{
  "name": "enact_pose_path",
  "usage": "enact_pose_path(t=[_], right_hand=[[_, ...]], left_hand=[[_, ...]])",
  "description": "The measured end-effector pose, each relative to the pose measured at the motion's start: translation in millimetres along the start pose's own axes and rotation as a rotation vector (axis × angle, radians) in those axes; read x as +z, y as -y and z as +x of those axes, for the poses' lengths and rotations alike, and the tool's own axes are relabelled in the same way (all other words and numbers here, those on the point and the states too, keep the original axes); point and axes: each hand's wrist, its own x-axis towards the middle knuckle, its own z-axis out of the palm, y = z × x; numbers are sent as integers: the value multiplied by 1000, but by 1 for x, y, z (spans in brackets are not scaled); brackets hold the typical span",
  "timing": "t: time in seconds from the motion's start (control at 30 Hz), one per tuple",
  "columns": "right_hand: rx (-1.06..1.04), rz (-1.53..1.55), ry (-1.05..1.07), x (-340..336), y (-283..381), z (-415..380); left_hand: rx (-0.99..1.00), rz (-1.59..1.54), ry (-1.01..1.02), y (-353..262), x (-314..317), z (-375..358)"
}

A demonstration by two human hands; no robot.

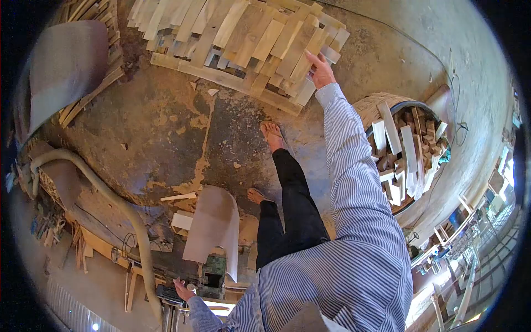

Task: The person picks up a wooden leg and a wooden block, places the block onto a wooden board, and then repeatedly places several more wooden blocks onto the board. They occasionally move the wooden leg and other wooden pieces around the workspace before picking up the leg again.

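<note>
My right hand (pixel 321 71) reaches forward to the right side of a stack of pale wooden boards, its fingers on the edge of a wooden board (pixel 307 62). The finger pads are partly hidden. The boards lie side by side over a long wooden bearer (pixel 221 77). Low on the left, my left hand (pixel 183 289) is held beside a machine (pixel 213 276), fingers apart and nothing visible in them. Near it, a curved sheet-like cover (pixel 213 227) rises from the machine.
A round bin (pixel 369 131) of wood offcuts (pixel 417 149) stands on the right. A thick hose (pixel 130 213) curves along the left. Another curved sheet (pixel 69 66) and slatted wood (pixel 91 97) are at upper left. Scraps lie on the stained floor (pixel 160 127) near my sandalled feet.
</note>
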Motion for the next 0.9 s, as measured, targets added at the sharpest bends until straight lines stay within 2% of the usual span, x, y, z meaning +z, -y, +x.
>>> enact_pose_path(t=[0.1,0.27,0.4,0.5,0.53,0.57,0.6,0.63,0.67,0.7,0.73,0.77,0.83,0.9], right_hand=[[34,11,24,-9,-4,4],[-42,92,-117,-17,-15,1],[-49,181,-124,-22,-4,-33],[-37,366,-57,-54,-23,-53],[-88,307,-84,-53,-21,-80],[-106,395,150,-98,-83,-49],[66,314,33,-74,-57,-87],[282,491,410,-50,-33,-122],[103,292,486,-17,-9,-176],[18,173,324,0,-12,-202],[-11,142,293,4,-30,-220],[52,58,277,27,-23,-254],[156,-253,359,41,-49,-284],[259,-216,441,87,-66,-340]], left_hand=[[-2,-25,-13,6,1,1],[-4,-37,-24,10,0,2],[-8,-35,-25,8,1,0],[82,-132,-88,6,9,-3],[65,-188,-157,5,16,-9],[83,-234,-98,2,17,-12],[104,-301,-79,-6,15,-14],[123,-142,-110,-14,10,-17],[115,31,-115,-22,-2,-24],[161,27,-256,6,10,-9],[47,42,-239,-7,6,-16],[31,-5,-278,-14,-2,-20],[-13,186,-181,-32,-10,-34],[-13,69,-164,-35,-14,-41]])
